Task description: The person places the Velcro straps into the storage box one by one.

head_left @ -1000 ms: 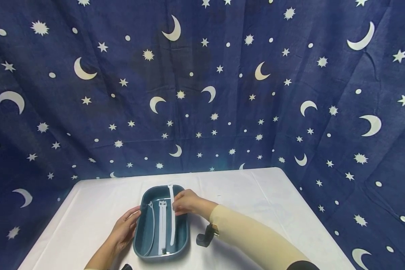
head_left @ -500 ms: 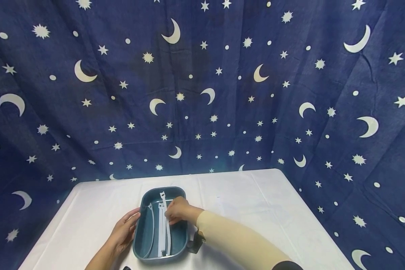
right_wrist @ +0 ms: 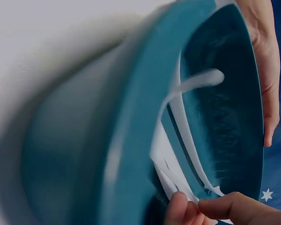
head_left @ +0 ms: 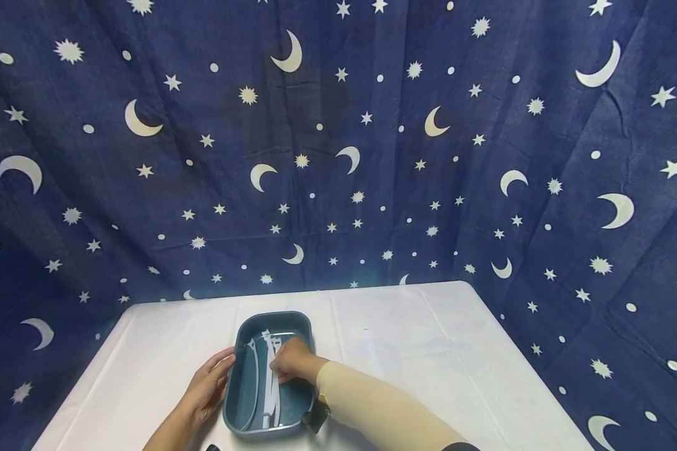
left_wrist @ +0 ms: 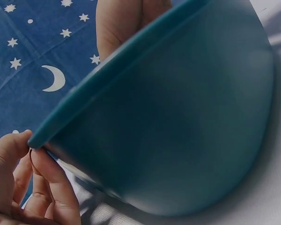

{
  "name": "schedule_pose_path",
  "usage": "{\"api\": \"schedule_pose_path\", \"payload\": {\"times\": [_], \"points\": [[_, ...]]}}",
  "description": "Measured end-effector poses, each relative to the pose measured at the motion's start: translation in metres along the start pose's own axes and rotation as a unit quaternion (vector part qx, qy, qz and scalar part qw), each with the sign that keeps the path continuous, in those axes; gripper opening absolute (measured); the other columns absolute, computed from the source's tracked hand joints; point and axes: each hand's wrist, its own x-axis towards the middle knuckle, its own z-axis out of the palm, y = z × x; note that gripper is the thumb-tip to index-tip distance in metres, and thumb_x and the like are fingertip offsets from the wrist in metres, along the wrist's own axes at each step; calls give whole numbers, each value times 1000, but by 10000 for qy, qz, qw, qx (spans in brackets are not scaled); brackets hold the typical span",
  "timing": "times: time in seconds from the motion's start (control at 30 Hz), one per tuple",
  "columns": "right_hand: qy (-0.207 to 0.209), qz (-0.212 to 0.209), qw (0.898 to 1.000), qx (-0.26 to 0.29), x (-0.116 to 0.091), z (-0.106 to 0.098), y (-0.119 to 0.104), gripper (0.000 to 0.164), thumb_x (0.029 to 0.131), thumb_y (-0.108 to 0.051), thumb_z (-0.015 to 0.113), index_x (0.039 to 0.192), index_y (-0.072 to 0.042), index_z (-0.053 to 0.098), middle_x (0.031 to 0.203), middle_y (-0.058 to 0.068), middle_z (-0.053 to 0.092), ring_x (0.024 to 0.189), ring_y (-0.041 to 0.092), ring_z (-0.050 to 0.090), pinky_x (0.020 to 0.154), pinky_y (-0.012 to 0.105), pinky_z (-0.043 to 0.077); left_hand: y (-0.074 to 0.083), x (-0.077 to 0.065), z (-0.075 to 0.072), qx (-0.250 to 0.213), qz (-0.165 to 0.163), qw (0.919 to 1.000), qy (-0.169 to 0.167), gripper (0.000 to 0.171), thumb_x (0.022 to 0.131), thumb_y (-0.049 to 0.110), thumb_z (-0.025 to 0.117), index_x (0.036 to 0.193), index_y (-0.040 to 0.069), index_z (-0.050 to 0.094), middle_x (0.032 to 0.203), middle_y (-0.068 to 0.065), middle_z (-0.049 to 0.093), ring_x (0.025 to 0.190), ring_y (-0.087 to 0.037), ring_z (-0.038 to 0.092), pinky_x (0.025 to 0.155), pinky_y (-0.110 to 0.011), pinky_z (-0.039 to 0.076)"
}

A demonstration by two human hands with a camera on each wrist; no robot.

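Observation:
A teal oblong tub (head_left: 271, 432) stands on the white table, with several white cable straps with slotted heads lying lengthwise inside. My left hand (head_left: 205, 385) holds the tub's left side, thumb and fingers pinching its rim in the left wrist view. Inside the tub, my right hand (head_left: 294, 358) pinches one cable strap between thumb and fingers. That strap's rounded tail (right_wrist: 210, 78) curves up free in the right wrist view. The held strap overlaps other straps in the middle of the tub. A separate curved strap (head_left: 256, 382) lies along the left wall.
A white cloth covers the table (head_left: 406, 351). Behind and beside it hangs a dark blue curtain (head_left: 338, 188) with moons and stars. A black wrist camera (head_left: 314, 416) on my right arm sits close to the tub's right rim.
My right hand has moved left and lower into the tub, carrying the strap from the right side onto the middle straps. The left hand has stayed on the rim.

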Motion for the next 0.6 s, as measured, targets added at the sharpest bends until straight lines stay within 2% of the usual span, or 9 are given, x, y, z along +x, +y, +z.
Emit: {"api": "schedule_pose_path", "payload": {"times": [0.2,0.6], "points": [[97,-58,9998,-145,5,4,6,18,76,5,73,65,-3,61,54,4,54,50,21,67,50,27,58,1,-1,2,26,59,10000,-12,71,93,41,66,148,8,38,116,0,63,92,-6,65,87,-32,58],[463,-351,9970,-505,2,12,12,23,72,4,76,60,-5,58,50,3,54,44,18,64,42,20,52,-2,0,2,6,32,9999,103,72,91,42,67,148,8,38,103,6,66,88,-6,66,81,-28,59]]}}
